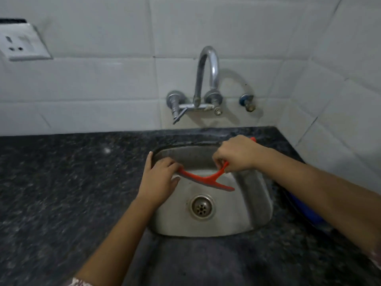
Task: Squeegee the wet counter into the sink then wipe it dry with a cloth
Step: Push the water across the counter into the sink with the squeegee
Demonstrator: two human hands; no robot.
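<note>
A red squeegee point(206, 180) with a grey rubber blade hangs over the steel sink point(255, 205), which is set into the dark speckled counter point(68, 182). My right hand point(237, 154) is closed around its handle, above the sink's far right part. My left hand point(159, 178) is at the sink's left rim, its fingers pinching the blade's left end. The blade runs from that hand down to the right, above the drain point(201, 207). A blue thing, perhaps a cloth point(305, 209), lies on the counter right of the sink, partly hidden by my right forearm.
A chrome tap point(206, 79) with two valves sticks out of the white tiled wall above the sink. A small blue-collared valve point(247, 102) sits to its right. A wall socket point(18, 42) is at the upper left. The tiled side wall closes off the counter's right end.
</note>
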